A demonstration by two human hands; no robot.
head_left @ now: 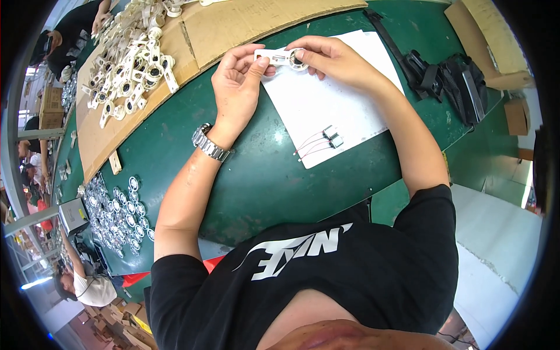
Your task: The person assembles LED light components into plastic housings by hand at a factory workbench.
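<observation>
We're holding one white plastic piece (279, 59) over the far end of the white paper (344, 105). Left hand (238, 79) is pinching its plain end, thumb on top; right hand (335, 58) is gripping the ring end, thumb on the rim. Two small motors (333, 137) with thin wires are lying on the paper's near part. Paper is resting on the green table (169, 169). Far left, a pile of white parts (125, 76) is sitting on cardboard (233, 26); near left, silvery round parts (119, 213) are clustering. Far right, a black bag (466, 87) is lying.
</observation>
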